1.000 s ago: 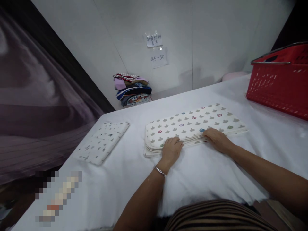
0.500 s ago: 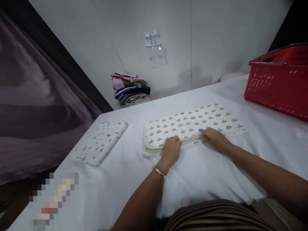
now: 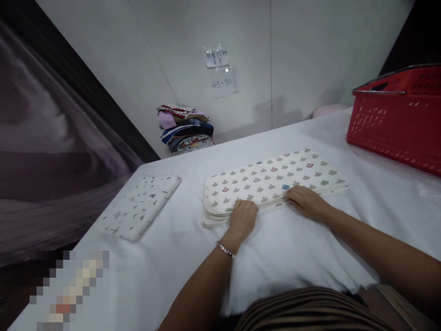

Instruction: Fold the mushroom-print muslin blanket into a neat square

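Observation:
A white cloth (image 3: 262,181) printed with grey, red, blue and green mushroom-like shapes lies folded in layers into a long rectangle in front of me. My left hand (image 3: 244,216), with a silver bracelet at the wrist, grips its near edge left of the middle, fingers on top. Farther right along the same edge, my right hand (image 3: 305,201) also has its fingers curled on the cloth. Both thumbs are hidden. To the left lies a second folded white cloth (image 3: 139,207) with small dark prints, apart from both hands.
A red plastic basket (image 3: 396,122) with a metal handle stands at the right on the white-covered table (image 3: 179,276). Beyond the far edge is a stack of folded fabrics (image 3: 186,131) by the wall. Purple fabric (image 3: 51,151) hangs at the left.
Both hands stay at the near edge of the mushroom-print cloth, almost unmoved. The whole view has shifted slightly.

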`<state>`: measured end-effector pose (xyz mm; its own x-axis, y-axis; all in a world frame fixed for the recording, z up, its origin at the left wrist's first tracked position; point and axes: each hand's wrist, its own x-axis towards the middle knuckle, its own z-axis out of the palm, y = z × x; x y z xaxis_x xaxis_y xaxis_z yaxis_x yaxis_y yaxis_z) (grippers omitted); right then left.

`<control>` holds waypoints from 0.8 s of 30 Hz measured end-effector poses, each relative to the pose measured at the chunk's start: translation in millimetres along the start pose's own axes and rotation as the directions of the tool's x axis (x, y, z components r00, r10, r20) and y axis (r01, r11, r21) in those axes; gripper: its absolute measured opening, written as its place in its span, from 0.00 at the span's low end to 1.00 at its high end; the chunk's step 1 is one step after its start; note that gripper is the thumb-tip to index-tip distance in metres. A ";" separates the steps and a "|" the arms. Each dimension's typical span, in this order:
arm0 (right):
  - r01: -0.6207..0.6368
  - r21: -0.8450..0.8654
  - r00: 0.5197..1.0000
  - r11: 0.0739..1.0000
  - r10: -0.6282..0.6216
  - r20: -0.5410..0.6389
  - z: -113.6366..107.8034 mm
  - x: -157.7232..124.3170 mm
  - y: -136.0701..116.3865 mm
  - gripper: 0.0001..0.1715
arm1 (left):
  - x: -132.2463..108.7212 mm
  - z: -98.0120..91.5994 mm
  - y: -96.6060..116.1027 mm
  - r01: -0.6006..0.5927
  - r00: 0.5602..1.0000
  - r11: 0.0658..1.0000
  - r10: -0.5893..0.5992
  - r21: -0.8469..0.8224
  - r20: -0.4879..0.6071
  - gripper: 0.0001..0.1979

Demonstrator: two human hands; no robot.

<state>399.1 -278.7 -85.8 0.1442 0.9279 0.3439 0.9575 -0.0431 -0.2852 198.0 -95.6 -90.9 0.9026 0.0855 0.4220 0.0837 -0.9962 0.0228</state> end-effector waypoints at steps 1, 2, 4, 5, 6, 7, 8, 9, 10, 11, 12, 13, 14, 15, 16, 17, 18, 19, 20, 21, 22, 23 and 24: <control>0.007 0.000 1.000 1.000 -0.007 0.004 -0.7 -0.1 -0.4 0.19 | 0.1 -1.4 0.5 0.005 1.000 1.000 -0.005 -0.008 0.004 0.07; 0.014 0.002 1.000 1.000 -0.014 0.006 -1.4 -0.3 -0.8 0.18 | 0.2 -2.9 0.9 0.011 1.000 1.000 -0.011 -0.016 0.011 0.05; 0.024 0.011 1.000 1.000 -0.024 0.006 -2.3 -0.5 -1.0 0.17 | 0.7 -5.9 1.7 0.021 0.999 0.999 -0.020 -0.029 0.031 0.04; 0.029 0.015 1.000 0.999 -0.029 0.004 -2.6 -0.5 -0.9 0.17 | 1.0 -7.2 2.0 0.019 0.999 0.999 -0.018 -0.031 0.041 0.05; 0.033 0.017 0.999 0.999 -0.033 0.003 -2.5 -0.5 -0.8 0.17 | 1.3 -8.3 2.2 0.015 0.999 0.999 -0.013 -0.030 0.049 0.06; 0.035 0.017 0.999 0.999 -0.035 0.003 -2.3 -0.4 -0.6 0.17 | 1.5 -9.1 2.3 0.007 0.999 1.000 -0.006 -0.026 0.050 0.07; 0.035 0.014 0.999 0.999 -0.035 0.004 -1.8 -0.2 -0.5 0.17 | 1.7 -9.7 2.4 -0.001 0.999 1.000 0.002 -0.023 0.048 0.08; 0.033 0.009 0.999 0.999 -0.033 0.004 -1.1 0.2 -0.5 0.18 | 1.8 -10.2 2.4 -0.003 0.999 1.000 0.004 -0.022 0.041 0.08; 0.028 0.000 1.000 1.000 -0.028 0.001 -0.1 0.6 -0.4 0.18 | 1.8 -10.4 2.4 -0.004 0.999 1.000 0.004 -0.023 0.032 0.08; 0.027 -0.014 1.000 1.000 -0.027 -0.007 1.1 1.0 -0.3 0.19 | 1.7 -10.6 2.4 0.002 1.000 1.000 -0.001 -0.027 0.021 0.08; 0.031 -0.030 0.999 0.999 -0.032 -0.018 2.4 1.4 0.1 0.19 | 1.6 -10.9 2.4 0.008 1.000 0.999 -0.007 -0.032 0.012 0.07; 0.043 -0.052 0.998 0.998 -0.045 -0.037 4.0 1.7 0.8 0.19 | 1.4 -11.1 2.4 0.016 1.000 0.999 -0.016 -0.038 0.004 0.06; 0.060 -0.077 0.996 0.995 -0.064 -0.059 5.6 1.7 1.8 0.18 | 1.3 -11.4 2.5 0.023 1.000 0.999 -0.023 -0.042 -0.002 0.06; 0.076 -0.103 0.993 0.992 -0.085 -0.083 7.2 1.5 3.1 0.17 | 1.2 -11.7 2.6 0.025 1.000 0.999 -0.025 -0.044 -0.006 0.06; 0.090 -0.127 0.989 0.988 -0.104 -0.106 8.7 1.0 4.6 0.16 | 1.1 -12.0 2.7 0.023 1.000 0.999 -0.024 -0.042 -0.009 0.07; 0.099 -0.148 0.984 0.984 -0.119 -0.129 9.9 0.2 6.1 0.15 | 1.2 -12.4 2.8 0.019 1.000 0.999 -0.019 -0.037 -0.010 0.07; 0.103 -0.165 0.981 0.981 -0.128 -0.148 10.9 -0.9 7.6 0.15 | 1.3 -12.6 2.8 0.011 1.000 1.000 -0.011 -0.028 -0.009 0.07; 0.105 -0.178 0.977 0.978 -0.135 -0.163 11.5 -2.1 8.9 0.15 | 1.4 -12.8 2.7 0.003 1.000 1.000 -0.003 -0.018 -0.007 0.07; 0.107 -0.188 0.975 0.976 -0.140 -0.170 11.7 -3.2 9.9 0.16 | 1.5 -12.7 2.5 -0.003 1.000 1.000 0.003 -0.008 -0.004 0.07; 0.110 -0.194 0.975 0.975 -0.144 -0.171 11.6 -4.2 10.5 0.16 | 1.5 -12.5 2.2 -0.007 1.000 1.000 0.007 -0.001 -0.001 0.07; 0.115 -0.197 0.974 0.974 -0.149 -0.170 11.2 -4.9 10.8 0.16 | 1.4 -12.1 1.8 -0.011 1.000 1.000 0.011 0.004 0.001 0.08; 0.121 -0.198 0.974 0.973 -0.155 -0.167 10.6 -5.3 10.6 0.16 | 1.2 -11.5 1.4 -0.012 1.000 1.000 0.012 0.005 0.000 0.08; 0.129 -0.197 0.973 0.972 -0.162 -0.163 9.8 -5.5 10.3 0.16 | 1.0 -11.0 1.0 -0.012 1.000 1.000 0.012 0.005 -0.001 0.09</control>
<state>405.7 -280.6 -99.4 0.0260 0.8496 0.5267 0.9984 0.0047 -0.0569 194.3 -96.7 -80.5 0.9032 0.0731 0.4229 0.0747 -0.9971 0.0127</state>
